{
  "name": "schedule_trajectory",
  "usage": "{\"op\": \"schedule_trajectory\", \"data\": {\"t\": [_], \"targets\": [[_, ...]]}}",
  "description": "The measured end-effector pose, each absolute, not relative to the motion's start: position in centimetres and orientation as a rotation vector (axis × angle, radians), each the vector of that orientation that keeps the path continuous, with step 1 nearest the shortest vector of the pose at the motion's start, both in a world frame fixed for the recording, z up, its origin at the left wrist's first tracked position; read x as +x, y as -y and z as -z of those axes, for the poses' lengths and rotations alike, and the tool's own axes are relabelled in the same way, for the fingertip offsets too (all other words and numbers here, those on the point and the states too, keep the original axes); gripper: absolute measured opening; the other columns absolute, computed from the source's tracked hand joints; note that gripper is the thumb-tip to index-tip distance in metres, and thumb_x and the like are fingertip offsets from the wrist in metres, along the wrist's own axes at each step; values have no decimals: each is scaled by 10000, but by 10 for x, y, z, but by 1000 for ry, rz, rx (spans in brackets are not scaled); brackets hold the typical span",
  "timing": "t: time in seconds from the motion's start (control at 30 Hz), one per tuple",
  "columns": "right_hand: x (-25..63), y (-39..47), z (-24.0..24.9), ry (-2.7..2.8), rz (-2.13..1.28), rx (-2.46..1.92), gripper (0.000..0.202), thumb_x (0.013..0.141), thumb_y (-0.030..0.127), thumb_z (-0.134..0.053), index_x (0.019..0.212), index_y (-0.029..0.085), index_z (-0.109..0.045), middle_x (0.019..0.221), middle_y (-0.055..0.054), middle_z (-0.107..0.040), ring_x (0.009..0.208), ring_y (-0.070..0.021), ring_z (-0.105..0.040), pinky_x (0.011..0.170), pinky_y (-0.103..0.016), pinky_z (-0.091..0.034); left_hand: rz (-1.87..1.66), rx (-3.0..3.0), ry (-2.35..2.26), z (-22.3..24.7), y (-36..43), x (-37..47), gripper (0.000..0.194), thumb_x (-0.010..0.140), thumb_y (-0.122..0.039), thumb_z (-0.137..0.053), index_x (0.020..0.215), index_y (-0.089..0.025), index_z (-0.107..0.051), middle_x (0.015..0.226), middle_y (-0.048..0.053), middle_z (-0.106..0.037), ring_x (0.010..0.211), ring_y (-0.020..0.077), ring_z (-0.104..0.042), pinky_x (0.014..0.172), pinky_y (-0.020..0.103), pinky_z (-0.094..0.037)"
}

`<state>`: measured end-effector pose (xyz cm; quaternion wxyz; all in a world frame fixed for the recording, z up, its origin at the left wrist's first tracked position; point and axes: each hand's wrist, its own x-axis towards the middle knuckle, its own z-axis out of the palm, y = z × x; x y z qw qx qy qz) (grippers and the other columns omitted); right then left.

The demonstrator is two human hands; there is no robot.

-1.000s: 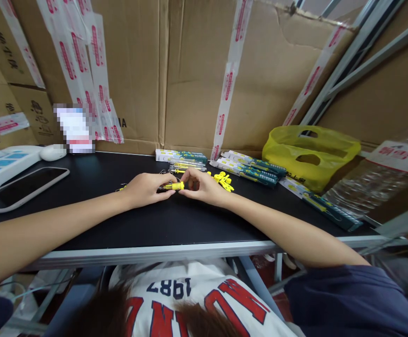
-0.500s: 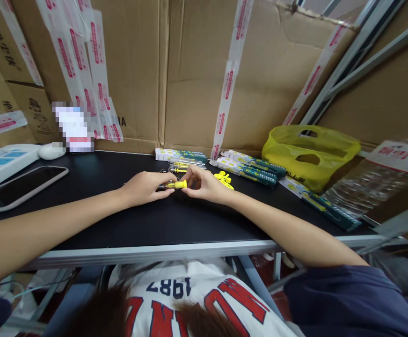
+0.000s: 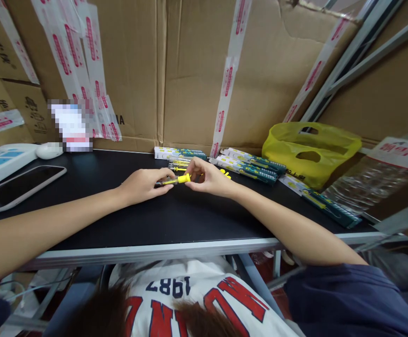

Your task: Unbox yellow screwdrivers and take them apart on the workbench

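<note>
My left hand (image 3: 142, 186) is closed around the clear body of a pen-shaped tool (image 3: 166, 181) that has a yellow end cap (image 3: 183, 178). The cap points right, out past my left fingertips. My right hand (image 3: 206, 178) has its thumb and forefinger curled together at the cap's end. Just behind my hands, several clear and yellow pen-shaped pieces (image 3: 178, 164) lie on the black tabletop (image 3: 176, 220). Small yellow parts (image 3: 226, 173) show partly behind my right hand.
Printed slim boxes lie at the back, one box (image 3: 179, 153) in the middle, a stack (image 3: 248, 167) and another box (image 3: 321, 201) at right. A yellow bag (image 3: 295, 150) and plastic bottle (image 3: 361, 178) stand right. Left are a phone (image 3: 18, 187) and white mouse (image 3: 48, 150).
The yellow cap has shifted slightly right and up with my right hand, which now covers more of the loose yellow parts. My left hand keeps its hold on the clear body.
</note>
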<state>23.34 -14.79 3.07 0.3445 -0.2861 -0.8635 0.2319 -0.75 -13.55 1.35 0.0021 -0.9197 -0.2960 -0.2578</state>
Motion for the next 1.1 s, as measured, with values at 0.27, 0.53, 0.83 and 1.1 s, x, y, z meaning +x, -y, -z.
{"op": "schedule_trajectory", "data": {"t": [0.27,0.53,0.83,1.1], "targets": [[237,150,-41,2268,-636,-751,238,778,271,-653,888,185,-460,734,25,-561,623,-91,-528,574,-231,-427,815,-2874,940,-14,136,-7,279,894,-404,-514,1094,-226,-592,918,-18,-700,768,130,-652,650,202,-418],[246,147,-46,2274,-634,-760,256,811,330,-642,937,181,-477,755,19,-562,636,-89,-516,577,-230,-415,814,-2869,928,-13,135,-7,282,896,-414,-506,1087,-225,-591,922,-15,-698,770,131,-652,650,201,-416],[266,144,-66,2384,-189,-997,204,806,308,-608,946,182,-529,755,0,-578,668,-118,-525,603,-247,-415,733,-2865,907,-13,136,-8,307,899,-425,-493,1120,-240,-598,1004,-6,-711,822,143,-667,679,207,-439],[297,138,-82,2324,603,-1781,214,834,312,-541,1002,189,-589,909,-84,-680,786,-204,-605,581,-270,-329,640,-2823,865,-10,132,-9,319,904,-445,-486,1125,-246,-601,956,-7,-710,818,144,-665,648,211,-410]]}}
